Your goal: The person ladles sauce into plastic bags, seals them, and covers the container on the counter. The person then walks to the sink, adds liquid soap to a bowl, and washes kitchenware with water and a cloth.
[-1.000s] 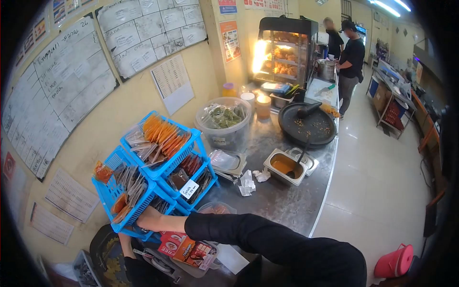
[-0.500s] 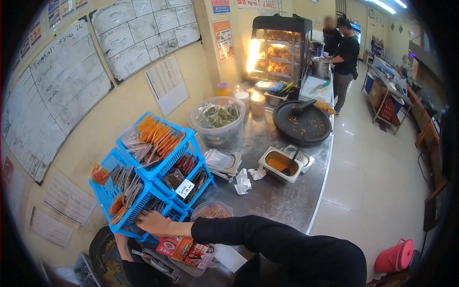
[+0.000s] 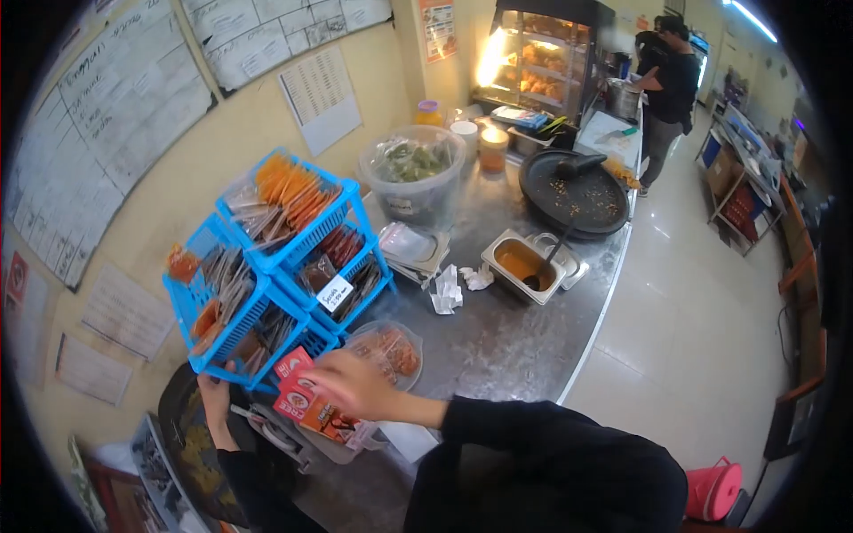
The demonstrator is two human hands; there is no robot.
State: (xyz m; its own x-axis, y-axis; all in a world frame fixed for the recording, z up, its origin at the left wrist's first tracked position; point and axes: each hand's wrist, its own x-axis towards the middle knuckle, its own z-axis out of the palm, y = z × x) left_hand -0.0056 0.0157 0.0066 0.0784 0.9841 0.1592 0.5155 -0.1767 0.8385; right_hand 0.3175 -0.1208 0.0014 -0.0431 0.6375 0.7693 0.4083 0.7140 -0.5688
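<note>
My left hand (image 3: 216, 401) is at the lower front corner of the blue basket rack (image 3: 233, 371), its fingers closed against the bottom edge. My right hand (image 3: 354, 384) hovers over red and orange printed cards (image 3: 306, 410) with pictures of food; its fingers are curled and smeared by motion, so whether they hold a card cannot be made out. The rack's baskets carry orange packets (image 3: 289, 185), dark flat packets (image 3: 229, 280) and a white price label (image 3: 335, 293). Beside my right hand sits a clear tub of reddish-brown food (image 3: 397, 354).
Crumpled tissue (image 3: 447, 291) and a metal pan of orange sauce (image 3: 526, 266) with a ladle lie on the steel counter. Behind are a bucket of greens (image 3: 413, 169), a stone mortar (image 3: 573, 197) and a lit food display case (image 3: 542, 67). Two people stand at the far end.
My right hand has come out of the lower blue basket and moved right, over the printed cards. More of my left hand shows at the rack's corner. The view has shifted slightly.
</note>
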